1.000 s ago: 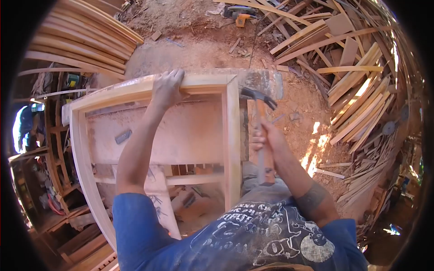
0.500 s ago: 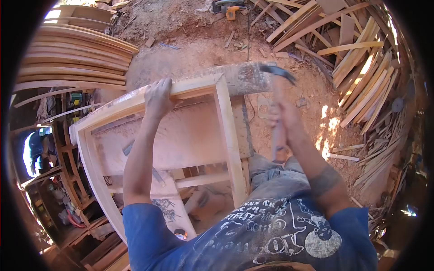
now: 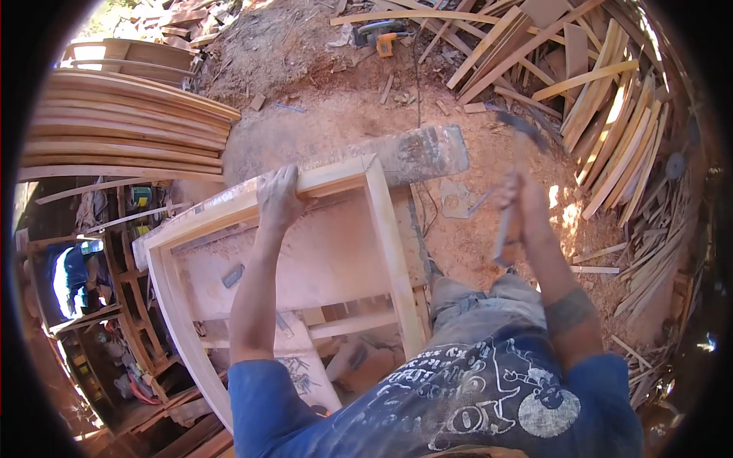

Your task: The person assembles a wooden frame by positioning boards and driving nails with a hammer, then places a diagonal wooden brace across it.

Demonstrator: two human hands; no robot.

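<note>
A pale wooden frame (image 3: 393, 256) with a curved left side rests on a worn bench plank (image 3: 424, 155). My left hand (image 3: 280, 197) is closed over its far rail, left of the mitred corner. Out to the right, apart from the frame, my right hand (image 3: 523, 200) grips a hammer (image 3: 502, 243) by the handle. The dark hammer head (image 3: 523, 130) is blurred by motion and points away from me. Inside the frame's outline, several loose nails (image 3: 301, 374) lie on a pale board below, and a small grey block (image 3: 233, 275) sits on the bench surface.
Curved wooden strips (image 3: 130, 126) are stacked at the left. A heap of offcuts (image 3: 611, 107) fills the right side. An orange and dark power tool (image 3: 384, 44) lies on the dirt ground ahead, with a cord trailing from it. Shelving (image 3: 126, 305) stands at the left.
My right hand has swung the hammer to the right, away from the frame's corner. My left hand keeps its hold on the rail. The whole view has shifted slightly.
</note>
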